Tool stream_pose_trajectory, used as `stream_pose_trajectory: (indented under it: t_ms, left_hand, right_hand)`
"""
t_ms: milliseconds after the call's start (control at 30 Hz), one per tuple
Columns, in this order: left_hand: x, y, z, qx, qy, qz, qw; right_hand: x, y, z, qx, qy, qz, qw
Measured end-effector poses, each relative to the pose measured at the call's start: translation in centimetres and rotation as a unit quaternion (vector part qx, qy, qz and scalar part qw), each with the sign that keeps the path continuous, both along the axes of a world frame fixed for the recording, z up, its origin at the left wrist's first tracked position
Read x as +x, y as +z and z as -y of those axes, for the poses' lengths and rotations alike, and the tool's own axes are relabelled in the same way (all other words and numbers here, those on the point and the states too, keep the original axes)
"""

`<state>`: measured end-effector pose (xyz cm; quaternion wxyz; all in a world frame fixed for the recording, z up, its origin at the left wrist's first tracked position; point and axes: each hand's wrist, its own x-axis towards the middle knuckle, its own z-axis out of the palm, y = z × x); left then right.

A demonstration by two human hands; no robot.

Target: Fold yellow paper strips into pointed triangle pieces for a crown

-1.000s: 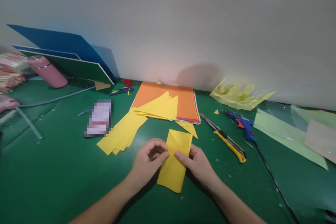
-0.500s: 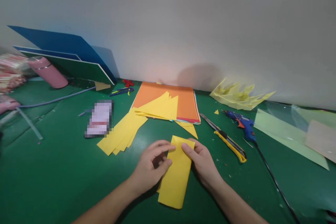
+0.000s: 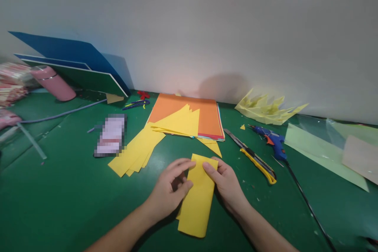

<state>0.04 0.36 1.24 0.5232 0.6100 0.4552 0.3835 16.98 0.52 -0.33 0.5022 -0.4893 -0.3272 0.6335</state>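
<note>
A folded strip of yellow paper [image 3: 198,201] is held upright above the green table, near the front middle. My right hand [image 3: 227,179] pinches its upper right edge, thumb on the front face and fingers behind. At the left edge, my left hand [image 3: 169,187] is curled round the paper; its index fingertip and thumb lie on the front, a gap between them, while its other fingers are partly hidden. A second layer of yellow paper peeks out at the lower left. Beyond my hands, yellow strips [image 3: 137,149] and pointed folded yellow pieces [image 3: 180,122] lie overlapping.
An orange sheet [image 3: 183,106] tops a paper stack. To the right lie a yellow utility knife [image 3: 256,161], a blue glue gun [image 3: 273,139] with a cord, and a spiky yellow paper form [image 3: 262,110]. Leftward are a blurred-out flat object [image 3: 111,136], a pink bottle [image 3: 56,83] and boards [image 3: 79,78].
The folded paper has come lower and nearer. My right thumb moved up toward its top edge, and the left finger and thumb spread apart. The crease lines near the top no longer show.
</note>
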Motion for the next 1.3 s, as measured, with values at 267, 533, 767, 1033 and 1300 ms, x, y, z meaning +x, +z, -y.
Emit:
stream_pose_trajectory:
  t_ms: [267,533,767,1033,1300]
  left_hand:
    - [-0.3,-0.3,-0.5,-0.013,0.027,-0.007,1.000]
    - [-1.3,-1.0,-1.9,0.014,0.066,-0.068,0.995]
    - [-1.7,-1.0,-1.8,0.071,0.060,-0.105,0.990]
    - [-2.0,-0.5,-1.8,0.106,0.002,-0.186,0.977]
    - [-2.6,-1.6,-1.8,0.211,-0.034,-0.306,0.928]
  right_hand:
    - [-0.2,-0.5,-0.2,0.065,0.028,0.041,0.997]
    - [-0.1,-1.9,0.9,0.336,0.095,0.411,0.842]
    - [-0.2,-0.5,0.8,0.382,0.216,0.509,0.741]
    - [-0.5,-0.7,0.7,0.385,0.225,0.531,0.720]
    - [-0.7,-0.3,1.0,0.411,0.212,0.549,0.696]
